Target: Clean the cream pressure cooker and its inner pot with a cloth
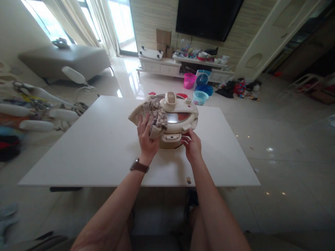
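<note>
A cream electric pressure cooker with a shiny lid stands at the middle of a white table. My left hand, with a brown watch on its wrist, grips a beige and brown patterned cloth and presses it against the cooker's left side. My right hand has its fingers curled against the cooker's front right edge, just below the lid handle.
A grey sofa stands at the far left. A white TV stand with clutter lies beyond the table, under a dark TV. Pink and blue baskets sit on the glossy floor. Tools and clutter lie at the left edge.
</note>
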`<action>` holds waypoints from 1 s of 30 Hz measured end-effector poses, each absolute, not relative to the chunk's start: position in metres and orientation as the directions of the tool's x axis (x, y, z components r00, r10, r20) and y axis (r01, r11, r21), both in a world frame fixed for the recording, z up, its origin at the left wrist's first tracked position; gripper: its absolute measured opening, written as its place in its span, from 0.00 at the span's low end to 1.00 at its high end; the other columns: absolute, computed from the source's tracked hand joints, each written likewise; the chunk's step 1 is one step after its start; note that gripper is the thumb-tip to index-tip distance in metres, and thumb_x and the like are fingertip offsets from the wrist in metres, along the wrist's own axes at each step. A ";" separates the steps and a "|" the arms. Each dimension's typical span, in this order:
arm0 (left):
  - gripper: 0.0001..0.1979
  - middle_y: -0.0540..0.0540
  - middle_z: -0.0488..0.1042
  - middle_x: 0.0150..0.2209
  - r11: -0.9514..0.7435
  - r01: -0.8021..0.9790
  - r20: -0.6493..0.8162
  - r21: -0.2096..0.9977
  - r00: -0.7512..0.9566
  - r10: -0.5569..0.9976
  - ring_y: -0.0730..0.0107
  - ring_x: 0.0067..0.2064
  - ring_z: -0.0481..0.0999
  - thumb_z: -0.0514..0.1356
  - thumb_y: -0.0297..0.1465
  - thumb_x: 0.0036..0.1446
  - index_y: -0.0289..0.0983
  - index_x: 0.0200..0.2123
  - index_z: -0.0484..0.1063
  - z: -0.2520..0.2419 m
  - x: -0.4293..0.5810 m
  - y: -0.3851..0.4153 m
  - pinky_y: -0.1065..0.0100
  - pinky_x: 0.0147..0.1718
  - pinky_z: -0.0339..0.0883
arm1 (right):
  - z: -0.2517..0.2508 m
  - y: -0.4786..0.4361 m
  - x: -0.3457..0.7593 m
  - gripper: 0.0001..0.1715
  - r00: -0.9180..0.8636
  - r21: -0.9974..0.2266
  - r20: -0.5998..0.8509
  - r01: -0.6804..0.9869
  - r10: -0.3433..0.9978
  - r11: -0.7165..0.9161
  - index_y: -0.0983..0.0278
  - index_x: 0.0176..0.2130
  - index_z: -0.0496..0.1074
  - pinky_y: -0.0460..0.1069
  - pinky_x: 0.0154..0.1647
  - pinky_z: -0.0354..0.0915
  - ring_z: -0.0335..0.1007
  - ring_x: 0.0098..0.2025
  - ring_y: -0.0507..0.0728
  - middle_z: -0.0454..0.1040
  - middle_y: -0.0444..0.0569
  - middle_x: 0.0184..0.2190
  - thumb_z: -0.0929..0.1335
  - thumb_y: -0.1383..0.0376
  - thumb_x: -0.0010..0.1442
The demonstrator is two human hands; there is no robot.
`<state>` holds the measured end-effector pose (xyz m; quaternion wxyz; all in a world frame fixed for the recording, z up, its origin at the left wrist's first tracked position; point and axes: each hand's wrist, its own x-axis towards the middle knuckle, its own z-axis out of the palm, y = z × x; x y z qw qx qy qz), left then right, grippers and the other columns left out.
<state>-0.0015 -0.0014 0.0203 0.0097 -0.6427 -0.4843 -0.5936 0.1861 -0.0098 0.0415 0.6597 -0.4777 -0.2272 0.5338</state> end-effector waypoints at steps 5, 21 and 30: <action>0.32 0.37 0.63 0.74 -0.489 0.612 0.724 0.622 -0.212 0.656 0.49 0.78 0.51 0.62 0.43 0.67 0.41 0.71 0.67 0.015 -0.004 -0.002 0.47 0.76 0.47 | 0.044 -0.005 0.187 0.28 0.338 -0.874 -0.236 -0.483 0.911 -0.047 0.63 0.30 0.74 0.43 0.23 0.64 0.70 0.25 0.48 0.75 0.41 0.24 0.82 0.46 0.45; 0.32 0.38 0.61 0.75 -0.530 0.562 0.726 0.635 -0.199 0.658 0.49 0.78 0.52 0.64 0.41 0.66 0.44 0.71 0.67 0.010 -0.004 -0.012 0.46 0.76 0.46 | 0.049 0.008 0.181 0.20 0.408 -0.919 -0.238 -0.389 0.881 -0.068 0.62 0.24 0.71 0.44 0.17 0.57 0.63 0.18 0.48 0.70 0.40 0.16 0.76 0.52 0.54; 0.30 0.38 0.66 0.72 -0.527 0.528 0.724 0.666 -0.287 0.627 0.52 0.77 0.56 0.64 0.37 0.66 0.42 0.69 0.68 0.011 0.002 -0.004 0.50 0.75 0.48 | 0.045 -0.007 0.172 0.18 0.461 -0.933 -0.220 -0.356 0.860 -0.048 0.62 0.21 0.71 0.44 0.15 0.53 0.58 0.17 0.48 0.69 0.40 0.15 0.75 0.53 0.50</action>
